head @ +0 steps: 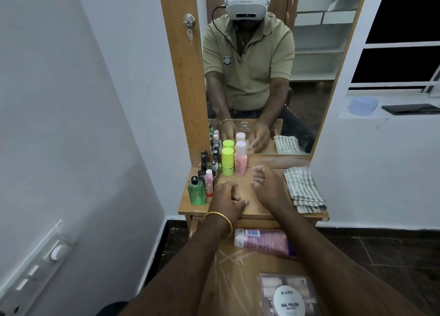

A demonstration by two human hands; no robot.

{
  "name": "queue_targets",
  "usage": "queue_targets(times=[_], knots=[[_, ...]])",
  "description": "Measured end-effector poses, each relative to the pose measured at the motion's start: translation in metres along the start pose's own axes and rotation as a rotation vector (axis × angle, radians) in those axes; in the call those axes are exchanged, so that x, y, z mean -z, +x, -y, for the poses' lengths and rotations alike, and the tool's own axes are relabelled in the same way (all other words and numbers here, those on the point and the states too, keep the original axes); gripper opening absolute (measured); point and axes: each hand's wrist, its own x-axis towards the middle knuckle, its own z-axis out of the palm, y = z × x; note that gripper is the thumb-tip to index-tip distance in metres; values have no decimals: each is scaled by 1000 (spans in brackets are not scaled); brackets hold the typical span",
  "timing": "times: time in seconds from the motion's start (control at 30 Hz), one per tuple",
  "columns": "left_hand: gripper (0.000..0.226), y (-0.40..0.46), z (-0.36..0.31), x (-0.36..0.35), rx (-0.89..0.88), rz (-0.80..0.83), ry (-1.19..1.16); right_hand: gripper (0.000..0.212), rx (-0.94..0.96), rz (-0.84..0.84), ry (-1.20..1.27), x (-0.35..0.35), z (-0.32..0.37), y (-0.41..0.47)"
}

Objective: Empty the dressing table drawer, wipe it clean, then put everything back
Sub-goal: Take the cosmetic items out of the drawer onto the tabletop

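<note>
Drawer [238,263] open, part emptied; left hand [226,200] and right hand [266,184] loosely curled, holding nothing. Next: lift out the pink bottle [262,242].

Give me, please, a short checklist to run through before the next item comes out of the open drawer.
1. Hands free: ok. The left hand and the right hand rest on the tabletop, holding nothing.
2. Drawer open: ok. The drawer is pulled out below the arms.
3. Drawer emptied: not ok. A pink bottle and a nail polish box lie inside.
4. Space on top: ok. Bare wood shows between the standing bottles and the striped cloth.
5. Cloth at hand: ok, folded on the right.
6. Drawer's far corners: cannot tell, the arms hide them.
</note>
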Motion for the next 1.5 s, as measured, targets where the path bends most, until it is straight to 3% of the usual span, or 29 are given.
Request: queue_targets(times=[0.07, 0.17, 0.23, 0.3, 0.4, 0.5, 0.9, 1.03, 1.17, 1.33, 1.4, 1.5], knots=[[51, -9, -4, 2, -53, -22, -23, 32, 1, -4, 6, 9, -3, -12], [28, -39, -3, 5, -350, -50, 51, 28, 16, -14, 66, 25, -8, -30], [18, -62, 4, 3, -537, 59, 226, 26, 13, -24, 122, 35, -12, -42], [23, -74, 15, -5, -643, 185, 497, 25, 4, -27, 170, 44, -16, -52], [41, -76, 18, -14, -518, 337, 833, 26, -9, -27, 197, 51, -18, -62], [48, -70, 18, -20, -417, 415, 988, 28, -13, -37, 228, 57, -16, -71], [46, -61, 17, -35, -378, 422, 1102, 34, -7, -3, 285, 84, -13, -90], [49, -71, 20, -24, -366, 414, 1013, 37, -9, 18, 277, 87, -14, -92], [53, -78, 24, 9, -372, 430, 772, 33, -5, 42, 263, 87, -11, -91], [58, -82, 13, 58, -134, 536, 225, 16, -15, -81, 377, 83, 5, -89], [53, -85, 8, 70, -26, 552, -87, 20, -60, -189, 512, 82, 15, -87], [49, -88, 1, 75, 72, 547, -357, 33, -151, -378, 661, 79, 23, -84]])
